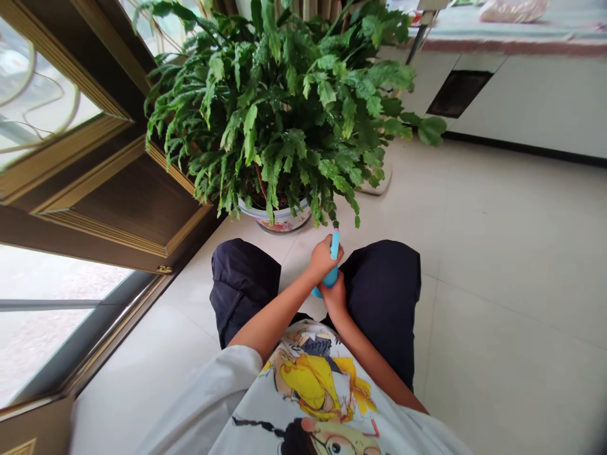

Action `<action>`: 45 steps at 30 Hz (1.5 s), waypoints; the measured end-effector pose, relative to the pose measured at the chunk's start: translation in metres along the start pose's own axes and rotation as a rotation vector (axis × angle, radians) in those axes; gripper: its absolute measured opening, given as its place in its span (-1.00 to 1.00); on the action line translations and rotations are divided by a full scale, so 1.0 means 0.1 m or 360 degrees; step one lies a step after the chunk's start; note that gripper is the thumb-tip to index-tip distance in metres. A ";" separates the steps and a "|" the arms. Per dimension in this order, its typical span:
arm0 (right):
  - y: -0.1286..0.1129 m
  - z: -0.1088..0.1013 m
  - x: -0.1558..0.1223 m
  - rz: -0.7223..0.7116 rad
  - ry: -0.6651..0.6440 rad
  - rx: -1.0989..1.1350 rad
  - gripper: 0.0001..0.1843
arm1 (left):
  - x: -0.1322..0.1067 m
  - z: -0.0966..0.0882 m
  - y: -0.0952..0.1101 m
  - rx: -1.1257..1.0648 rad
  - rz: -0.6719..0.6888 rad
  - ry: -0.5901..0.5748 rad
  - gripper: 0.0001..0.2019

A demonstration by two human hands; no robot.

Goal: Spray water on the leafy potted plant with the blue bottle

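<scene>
**Both hands on a blue bottle before a potted plant**

The left hand [323, 256] wraps the blue bottle [332, 264] near its top; the right hand [334, 296] clasps its base, between 2 knees. Possibly a sprayer; aiming at the potted plant [289, 120] would need a steady tilt.

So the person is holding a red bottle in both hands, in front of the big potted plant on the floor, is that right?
Not quite: the bottle is light blue, not red. The head view shows the left hand and the right hand both gripping it, in front of the big potted plant that stands on the floor.
</scene>
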State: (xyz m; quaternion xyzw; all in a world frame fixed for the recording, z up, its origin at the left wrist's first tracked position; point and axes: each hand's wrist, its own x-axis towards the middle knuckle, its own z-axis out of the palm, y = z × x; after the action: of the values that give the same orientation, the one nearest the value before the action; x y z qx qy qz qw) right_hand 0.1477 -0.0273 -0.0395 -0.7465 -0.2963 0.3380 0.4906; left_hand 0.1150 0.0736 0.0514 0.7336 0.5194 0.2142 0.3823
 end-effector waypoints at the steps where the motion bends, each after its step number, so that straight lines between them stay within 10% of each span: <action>1: -0.03 0.00 -0.02 -0.0034 -0.0016 0.0023 -0.36 | -0.05 -0.05 0.03 -0.0029 0.0044 0.0003 -0.89; 10: -0.19 -0.06 -0.08 -0.0320 0.0021 0.0140 -0.27 | -0.23 -0.26 0.28 -0.0314 0.0685 0.0165 -0.53; 22: -0.08 -0.03 -0.09 -0.0639 0.0249 0.0144 -0.28 | -0.28 -0.30 0.41 -0.0196 0.0467 0.0360 -0.92; 36: -0.07 -0.05 -0.05 -0.0809 0.0401 0.0188 -0.32 | -0.27 -0.23 0.47 -0.0415 0.0668 0.0038 -0.47; 45: -0.03 -0.08 -0.03 -0.0815 0.0550 0.0281 -0.27 | -0.29 -0.27 0.58 -0.0327 0.0663 0.0086 -0.78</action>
State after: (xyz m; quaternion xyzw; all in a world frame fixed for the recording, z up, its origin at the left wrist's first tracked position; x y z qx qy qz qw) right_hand 0.1521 -0.0332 -0.0340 -0.6487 -0.3564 0.0960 0.6656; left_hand 0.1199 0.0464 0.1154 0.7761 0.3423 0.3600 0.3885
